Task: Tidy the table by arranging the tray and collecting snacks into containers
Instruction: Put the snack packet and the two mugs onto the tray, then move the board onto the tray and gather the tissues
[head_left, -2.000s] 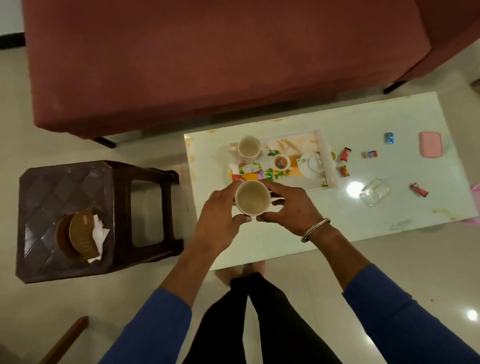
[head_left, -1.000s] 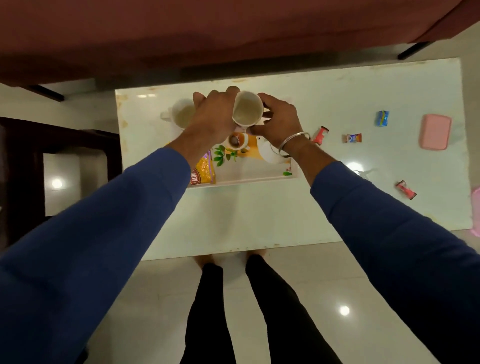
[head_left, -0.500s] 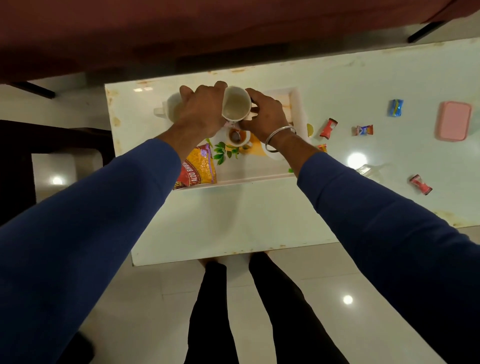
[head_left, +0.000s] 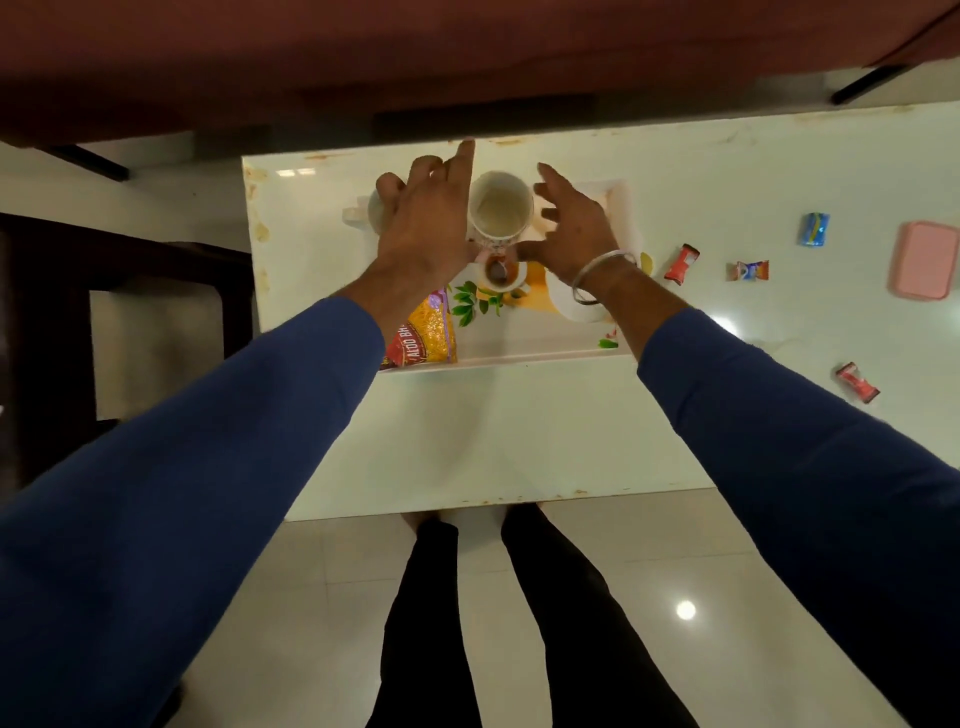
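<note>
Both hands had let go; the left hand (head_left: 423, 228) and right hand (head_left: 571, 228) spread open beside the cup (head_left: 500, 210), now standing at the tray's (head_left: 511, 358) far end on the counter (head_left: 509, 441); candies (head_left: 681, 264) awaited collecting.

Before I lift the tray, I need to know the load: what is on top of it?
On the tray: a tall mug, a small cup holding a spoon, a yellow snack packet, a white dish and another mug. Hands and forearms cover the rest.
</note>
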